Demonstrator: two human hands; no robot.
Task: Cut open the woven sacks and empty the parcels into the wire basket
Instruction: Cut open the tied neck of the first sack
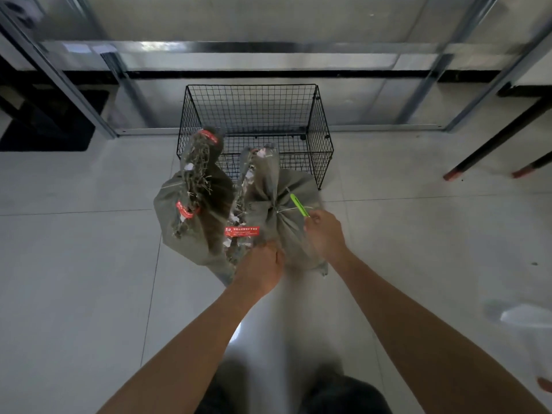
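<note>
Cutter (299, 205) in its grip, the right hand (324, 234) has its fingers curled round the green handle. The tip pokes out ahead of the knuckles, at or just beside the white tie (282, 209) that cinches the neck of the nearer woven sack (292, 186). Just left of that hand and closer to the body, the left hand (263, 264) clutches a fistful of the same sack's grey cloth, apparently bracing it. Further left of both hands stands a second sack (194, 216), touching the first, its frayed top bound with red bands (186, 210). A red label (242, 230) shows between the two. Beyond the hands sits the wire basket (254, 115) on the tiled floor (89, 264). Both sack tops rise in front of its near wall, though I cannot tell whether they lean on it, and no parcels can be made out inside. The tie looks uncut, so the task seems to be at its opening step. The risks follow from how close everything sits. The tie is thin and the cloth is slack, so the cutter could skid off and run toward the left hand below it, or bite through the weave into the parcels. Once the neck gives, the sack may slump and spill onto the floor short of the basket, or knock its neighbour over.
</note>
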